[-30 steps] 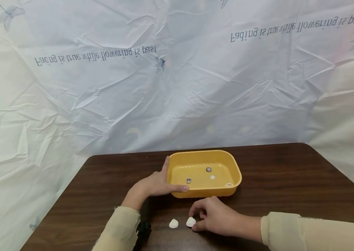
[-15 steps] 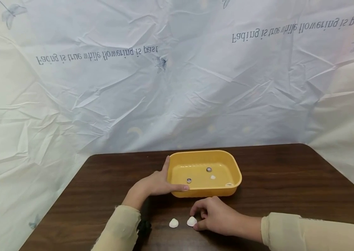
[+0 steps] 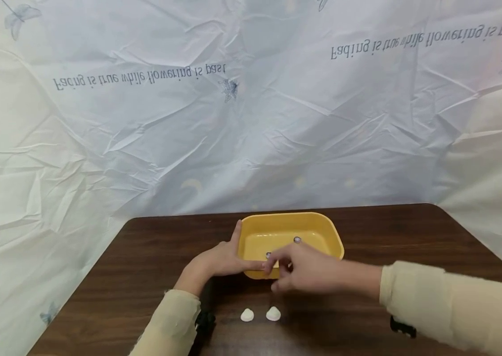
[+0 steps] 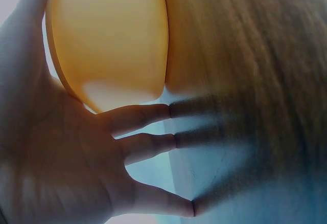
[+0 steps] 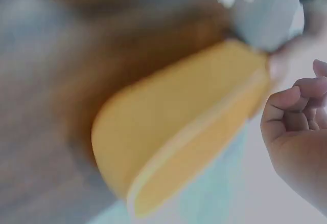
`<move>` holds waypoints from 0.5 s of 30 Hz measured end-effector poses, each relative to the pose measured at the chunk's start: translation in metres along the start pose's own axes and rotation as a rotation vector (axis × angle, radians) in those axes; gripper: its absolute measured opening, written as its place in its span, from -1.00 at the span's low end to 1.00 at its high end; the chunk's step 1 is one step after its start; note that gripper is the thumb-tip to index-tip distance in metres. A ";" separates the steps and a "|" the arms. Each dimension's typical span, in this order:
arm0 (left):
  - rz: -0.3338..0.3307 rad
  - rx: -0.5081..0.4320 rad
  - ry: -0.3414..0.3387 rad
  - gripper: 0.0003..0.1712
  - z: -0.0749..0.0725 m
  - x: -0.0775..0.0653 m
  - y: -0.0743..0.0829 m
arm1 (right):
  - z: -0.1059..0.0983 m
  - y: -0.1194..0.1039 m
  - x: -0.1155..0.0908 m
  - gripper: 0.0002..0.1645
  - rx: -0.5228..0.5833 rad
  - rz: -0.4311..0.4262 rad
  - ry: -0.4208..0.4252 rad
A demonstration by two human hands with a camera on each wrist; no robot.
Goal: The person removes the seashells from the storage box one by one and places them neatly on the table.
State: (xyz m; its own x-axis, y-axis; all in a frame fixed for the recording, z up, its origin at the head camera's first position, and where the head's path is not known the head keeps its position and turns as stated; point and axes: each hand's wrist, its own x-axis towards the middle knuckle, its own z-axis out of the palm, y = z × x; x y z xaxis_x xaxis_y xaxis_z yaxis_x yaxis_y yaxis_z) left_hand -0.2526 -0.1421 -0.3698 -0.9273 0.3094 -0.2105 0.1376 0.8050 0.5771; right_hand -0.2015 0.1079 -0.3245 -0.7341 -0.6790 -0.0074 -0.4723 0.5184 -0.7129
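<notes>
My left hand steadies the left end of a yellow plastic tray. Its thumb lies along the front rim and a finger reaches up the left side. In the left wrist view the other fingers are straight, with tips on the table. My right hand, fingers loosely bent and holding nothing, hovers before the tray's front wall, hiding part of the inside. Two white seashells lie on the table below it, a left shell and a right shell. Two small dark round pieces show inside the tray, one of them a far piece.
The dark wooden table has rounded back corners. Behind it hangs a wrinkled pale cloth with printed lettering. A black object sits by the left sleeve, and another black strap-like piece is under the right forearm.
My right hand has let go of the right shell and risen away toward the tray. The shell stays on the table beside the other one. My left hand keeps its place.
</notes>
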 end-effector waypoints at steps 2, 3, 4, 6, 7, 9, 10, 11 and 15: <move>-0.020 0.010 0.005 0.71 -0.001 0.000 0.001 | -0.022 -0.004 0.008 -0.79 -0.041 0.034 0.028; -0.024 0.010 0.008 0.71 -0.001 0.000 0.002 | -0.033 -0.002 0.012 -0.77 -0.052 0.059 0.040; -0.034 0.005 0.006 0.71 0.000 0.000 0.002 | -0.041 0.001 0.015 -0.73 -0.052 0.092 0.044; -0.041 0.000 0.005 0.72 0.001 0.000 0.002 | -0.053 0.013 0.020 -0.62 -0.050 0.177 0.028; -0.046 0.000 0.006 0.72 0.002 0.000 0.002 | -0.056 0.021 0.022 -0.57 -0.041 0.226 0.009; -0.050 0.013 0.014 0.73 0.003 0.000 0.002 | -0.059 0.037 0.025 -0.49 -0.043 0.295 -0.023; -0.054 0.019 0.017 0.73 0.003 0.000 0.002 | -0.058 0.046 0.026 -0.46 -0.045 0.323 -0.031; -0.056 0.024 0.022 0.73 0.004 0.000 0.002 | -0.057 0.053 0.027 -0.46 -0.043 0.345 -0.039; -0.058 0.020 0.025 0.72 0.003 0.000 0.002 | -0.050 0.073 0.031 -0.49 -0.026 0.377 -0.005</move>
State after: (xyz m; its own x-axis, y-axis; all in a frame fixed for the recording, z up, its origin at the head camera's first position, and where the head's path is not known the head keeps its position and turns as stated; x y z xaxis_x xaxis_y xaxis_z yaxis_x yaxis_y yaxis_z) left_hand -0.2517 -0.1385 -0.3708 -0.9424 0.2493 -0.2230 0.0901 0.8312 0.5487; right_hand -0.2830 0.1510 -0.3414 -0.8565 -0.4401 -0.2696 -0.1813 0.7455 -0.6414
